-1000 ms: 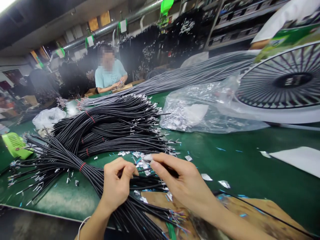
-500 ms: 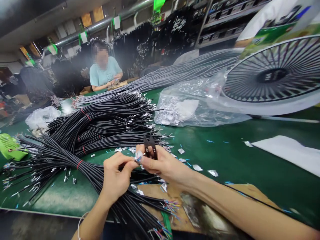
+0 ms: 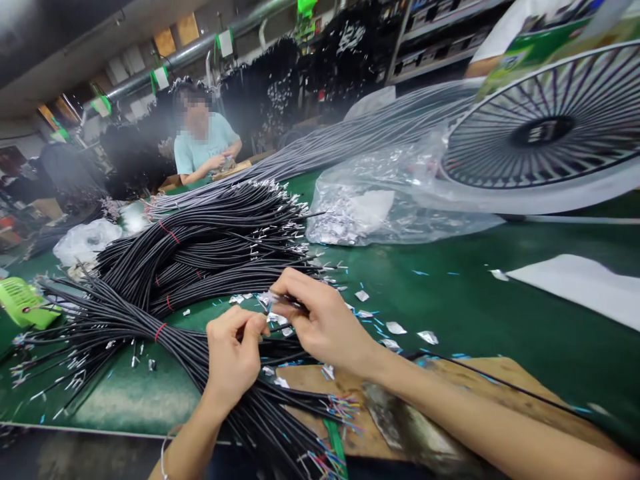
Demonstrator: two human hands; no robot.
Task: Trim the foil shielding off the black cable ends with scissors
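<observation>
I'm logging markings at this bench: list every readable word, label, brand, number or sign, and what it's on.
None can be read.
Fan: pale mark at its centre, too blurred to read.
Green packaging: small pale mark, unreadable.
Hanging paper: too small to tell whether anything is written.

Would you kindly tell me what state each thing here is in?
Left hand: closed in a pinch.
Right hand: curled, grip unclear.
Front black cables: tied with a red band, coloured wires bared.
Plastic bag: lying down, partly filled.
Foil scraps: scattered loose.
Big fan: running or stopped, cannot tell.
</observation>
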